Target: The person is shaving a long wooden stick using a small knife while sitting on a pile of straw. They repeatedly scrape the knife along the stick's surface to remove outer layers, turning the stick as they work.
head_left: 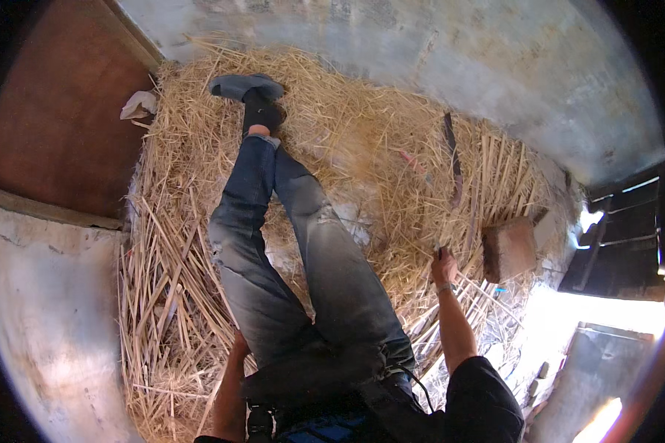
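Note:
My right hand (443,267) is low over the straw on the right, its fingers closed. A small dark end shows at the fingers, but I cannot make out what it belongs to. Beyond this hand a long dark blade (452,140) with a brownish handle end lies on the straw (347,96). My left hand (240,344) is beside my leg in worn dark jeans (251,295), next to a heap of pale dry stalks (174,273); its fingers are mostly hidden.
A reddish brick-like block (510,249) stands right of my right hand. A grey wall (421,37) closes the far side, and a brown panel (59,111) the left. A pale crumpled scrap (139,105) lies by the panel. Dark slats (621,244) stand at the right.

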Demonstrator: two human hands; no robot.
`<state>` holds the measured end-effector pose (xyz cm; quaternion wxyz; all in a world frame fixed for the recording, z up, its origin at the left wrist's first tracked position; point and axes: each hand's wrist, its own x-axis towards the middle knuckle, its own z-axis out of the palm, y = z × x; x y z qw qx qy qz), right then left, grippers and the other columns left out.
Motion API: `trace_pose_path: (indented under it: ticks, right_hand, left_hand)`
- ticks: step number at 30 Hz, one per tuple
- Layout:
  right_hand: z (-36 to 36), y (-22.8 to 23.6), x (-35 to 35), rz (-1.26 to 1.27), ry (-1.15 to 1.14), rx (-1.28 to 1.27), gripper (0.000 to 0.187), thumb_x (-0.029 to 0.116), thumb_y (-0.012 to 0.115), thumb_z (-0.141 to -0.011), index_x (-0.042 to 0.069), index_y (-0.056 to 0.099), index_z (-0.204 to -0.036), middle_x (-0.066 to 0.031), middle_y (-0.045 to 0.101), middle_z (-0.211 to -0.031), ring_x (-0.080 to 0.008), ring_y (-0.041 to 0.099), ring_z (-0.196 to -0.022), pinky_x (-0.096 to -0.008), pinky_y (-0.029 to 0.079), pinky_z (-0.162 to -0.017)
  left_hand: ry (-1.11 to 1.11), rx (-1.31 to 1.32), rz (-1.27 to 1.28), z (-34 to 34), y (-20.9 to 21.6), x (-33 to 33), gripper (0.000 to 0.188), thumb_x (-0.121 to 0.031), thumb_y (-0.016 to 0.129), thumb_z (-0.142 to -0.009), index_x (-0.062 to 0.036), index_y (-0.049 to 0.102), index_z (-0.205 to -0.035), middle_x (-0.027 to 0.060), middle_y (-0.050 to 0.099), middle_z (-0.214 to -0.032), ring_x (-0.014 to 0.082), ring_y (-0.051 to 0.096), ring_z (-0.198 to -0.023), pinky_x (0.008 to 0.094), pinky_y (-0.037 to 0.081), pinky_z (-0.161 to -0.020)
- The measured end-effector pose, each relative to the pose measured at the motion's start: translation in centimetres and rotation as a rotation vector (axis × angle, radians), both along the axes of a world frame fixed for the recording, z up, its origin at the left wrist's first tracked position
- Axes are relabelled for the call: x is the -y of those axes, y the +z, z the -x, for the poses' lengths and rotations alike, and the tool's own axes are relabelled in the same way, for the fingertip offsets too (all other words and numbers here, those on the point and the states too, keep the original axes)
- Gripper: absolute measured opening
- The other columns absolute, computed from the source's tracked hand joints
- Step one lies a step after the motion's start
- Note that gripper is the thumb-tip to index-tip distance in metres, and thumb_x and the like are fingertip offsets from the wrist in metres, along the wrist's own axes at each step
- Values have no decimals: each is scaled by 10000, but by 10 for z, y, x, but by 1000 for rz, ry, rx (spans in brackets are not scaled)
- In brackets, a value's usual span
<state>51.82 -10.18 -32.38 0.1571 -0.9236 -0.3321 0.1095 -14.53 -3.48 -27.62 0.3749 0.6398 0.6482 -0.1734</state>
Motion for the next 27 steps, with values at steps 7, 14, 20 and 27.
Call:
trace_pose_path:
  ticks: [7,14,20,27]
  right_hand:
    - [12,252,-162,-650,391,310,90,124,645,-931,41,618,-908,-178,553,-684,-294,574,-599,-385,463,-565]
    - [119,521,-220,-1508,432,-222,230,171,581,-1022,-7,639,-1155,-71,695,-1016,-38,519,-705,-190,397,-599]
    - [138,567,-215,-1809,1092,-828,345,185,438,-1077,10,450,-1374,-140,584,-1138,-28,359,-568,-179,337,-492]
    - [186,488,-226,-1707,751,-1636,336,168,422,-1076,40,437,-1387,-102,578,-1120,-27,345,-532,-183,356,-459]
  left_hand:
    - [420,287,-679,68,97,-117,428,-149,563,-933,75,579,-1297,78,640,-711,142,608,-599,314,503,-549]
    - [367,959,-971,-86,251,-175,439,-68,603,-965,-37,550,-1399,71,679,-979,119,647,-868,277,548,-785]
    - [106,743,-1414,-193,337,-159,661,-93,696,-860,15,445,-1461,216,599,-1255,303,589,-1156,388,493,-943]
    - [-162,203,-1440,-165,355,-139,781,-311,731,-857,26,400,-1479,247,464,-1425,404,429,-1334,509,322,-1122]
